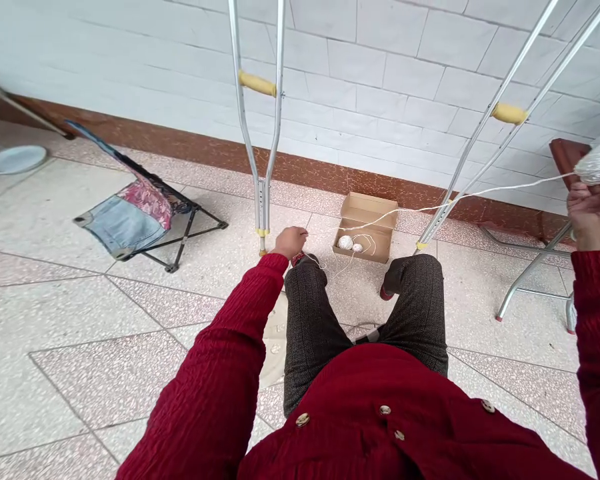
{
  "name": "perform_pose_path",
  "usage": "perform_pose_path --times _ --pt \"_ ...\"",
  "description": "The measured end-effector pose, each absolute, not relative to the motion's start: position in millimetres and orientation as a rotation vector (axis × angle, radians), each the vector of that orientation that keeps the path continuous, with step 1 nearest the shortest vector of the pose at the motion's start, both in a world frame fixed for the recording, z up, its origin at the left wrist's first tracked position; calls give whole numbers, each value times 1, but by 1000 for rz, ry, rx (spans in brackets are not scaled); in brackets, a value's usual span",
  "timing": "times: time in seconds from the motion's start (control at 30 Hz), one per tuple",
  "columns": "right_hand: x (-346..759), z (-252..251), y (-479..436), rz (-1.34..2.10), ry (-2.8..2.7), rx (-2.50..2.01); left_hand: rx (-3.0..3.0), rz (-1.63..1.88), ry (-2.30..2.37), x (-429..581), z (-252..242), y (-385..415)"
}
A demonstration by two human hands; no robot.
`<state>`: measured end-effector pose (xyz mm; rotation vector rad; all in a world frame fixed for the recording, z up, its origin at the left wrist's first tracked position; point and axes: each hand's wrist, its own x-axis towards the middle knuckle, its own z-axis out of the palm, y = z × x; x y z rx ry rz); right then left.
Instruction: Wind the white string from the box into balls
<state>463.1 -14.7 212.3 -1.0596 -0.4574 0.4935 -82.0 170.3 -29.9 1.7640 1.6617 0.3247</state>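
Observation:
Out at the right edge, my right hand [596, 208] grips a large white ball of yarn [596, 164], partly cut off by the frame. A strand of white yarn [505, 187] runs from it across to my left hand [291, 241], whose fingers are pinched on the strand above my left knee. Between my feet and the wall lies an open cardboard box [363, 250]. Inside it are a white yarn ball [345, 243], a smaller ball [357, 248] and loose loops of yarn. Some slack yarn trails over the box's front left side toward my left foot.
Two metal crutches with yellow grips lean on the tiled wall, a left crutch [263, 200] and a right crutch [473, 143]. A folding stool [125, 223] stands at left, with a white basin [14, 160] beyond. A metal-legged chair [535, 257] stands at right.

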Motion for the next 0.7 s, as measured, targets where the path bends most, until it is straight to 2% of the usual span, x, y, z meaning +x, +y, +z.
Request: perform_pose_path --times 0.17,0.3,0.43,0.53,0.7 --pt "362 221 0 847 -838 -1160 1869 347 1399 -3 -11 164" --pt "299 206 19 1128 -1068 -1279 1658 741 805 59 43 144" --pt "269 193 31 1249 -1169 -1302 1517 885 429 93 92 118" --pt "261 192 32 1227 -1234 -1306 1474 798 390 96 97 94" --pt "269 178 43 1047 -1302 -1416 1729 576 636 74 74 50"
